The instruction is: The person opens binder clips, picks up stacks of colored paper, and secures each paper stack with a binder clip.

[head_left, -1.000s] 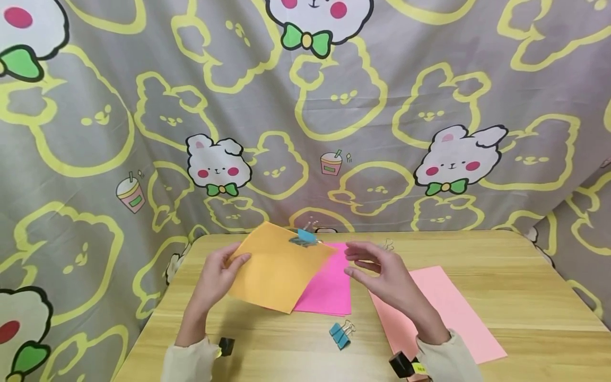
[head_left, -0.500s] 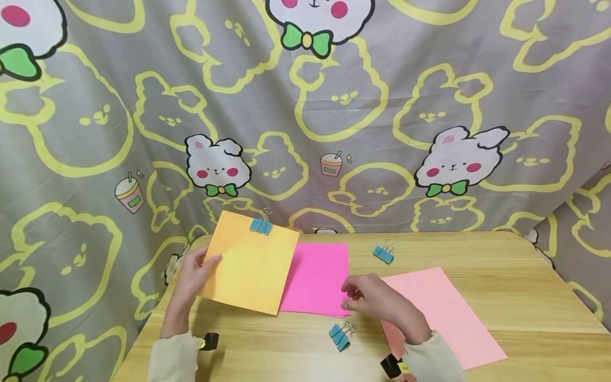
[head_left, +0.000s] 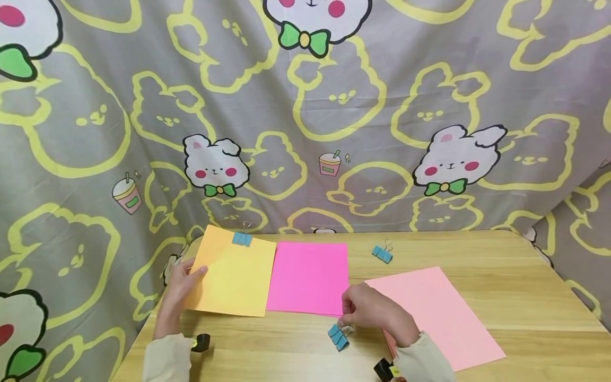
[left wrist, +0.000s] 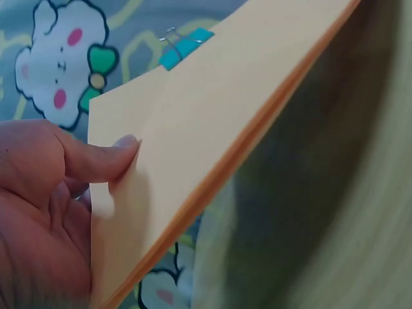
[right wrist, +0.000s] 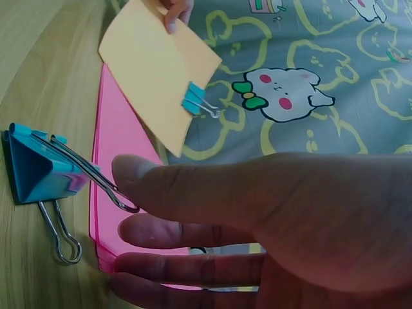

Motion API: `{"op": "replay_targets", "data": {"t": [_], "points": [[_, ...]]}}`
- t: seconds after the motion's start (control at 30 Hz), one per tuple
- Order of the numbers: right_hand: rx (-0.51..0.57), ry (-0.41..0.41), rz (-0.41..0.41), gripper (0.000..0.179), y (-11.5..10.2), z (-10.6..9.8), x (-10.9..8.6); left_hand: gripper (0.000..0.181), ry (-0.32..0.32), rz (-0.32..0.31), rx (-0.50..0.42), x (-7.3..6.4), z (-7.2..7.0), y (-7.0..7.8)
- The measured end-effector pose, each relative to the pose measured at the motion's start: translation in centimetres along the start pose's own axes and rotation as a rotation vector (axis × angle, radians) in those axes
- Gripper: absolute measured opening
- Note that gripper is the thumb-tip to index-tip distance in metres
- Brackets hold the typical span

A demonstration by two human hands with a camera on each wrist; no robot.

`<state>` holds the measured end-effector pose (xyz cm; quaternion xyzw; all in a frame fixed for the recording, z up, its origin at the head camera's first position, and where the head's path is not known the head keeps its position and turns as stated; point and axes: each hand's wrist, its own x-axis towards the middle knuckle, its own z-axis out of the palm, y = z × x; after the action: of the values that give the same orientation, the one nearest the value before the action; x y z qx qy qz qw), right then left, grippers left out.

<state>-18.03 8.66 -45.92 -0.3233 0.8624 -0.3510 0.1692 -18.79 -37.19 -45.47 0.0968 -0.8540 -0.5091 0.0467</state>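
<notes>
My left hand holds a stack of yellow-orange paper by its left edge, thumb on the front. The stack is tilted up, and a blue binder clip grips its top edge. Low over the table, my right hand is at another blue binder clip. In the right wrist view, the wire handle of that clip reaches between the thumb and the index finger, which stand apart. A stack of bright pink paper lies flat between the hands.
Light pink paper lies at the right, partly under the right forearm. A third blue binder clip sits toward the back of the wooden table. A patterned grey curtain hangs behind and at the sides.
The clipped yellow-orange stack has moved left and down in my left hand, uncovering the bright pink paper. My right hand has moved down to the front binder clip.
</notes>
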Motion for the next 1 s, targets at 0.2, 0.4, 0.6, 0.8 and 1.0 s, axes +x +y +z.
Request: {"op": "replay_targets", "data": {"t": [0.2, 0.4, 0.6, 0.8, 1.0], "points": [[0.005, -0.011, 0.006, 0.026, -0.2, 0.1, 0.0, 0.034, 0.012, -0.04, 0.007, 0.0, -0.8, -1.3], [0.014, -0.019, 0.002, 0.026, -0.3, 0.1, 0.1, 0.032, 0.033, 0.001, 0.094, 0.1, -0.7, -2.0], [-0.006, -0.022, 0.025, 0.029, -0.2, 0.1, 0.2, 0.034, 0.021, -0.005, 0.123, 0.1, -0.7, -2.7], [-0.008, -0.027, 0.05, 0.04, -0.4, 0.0, 0.1, 0.035, 0.022, 0.023, 0.207, 0.1, -0.7, -3.1], [-0.032, -0.028, 0.036, 0.032, -0.4, -0.3, -0.3, 0.048, -0.005, 0.004, 0.325, 0.4, -0.8, -2.9]]}}
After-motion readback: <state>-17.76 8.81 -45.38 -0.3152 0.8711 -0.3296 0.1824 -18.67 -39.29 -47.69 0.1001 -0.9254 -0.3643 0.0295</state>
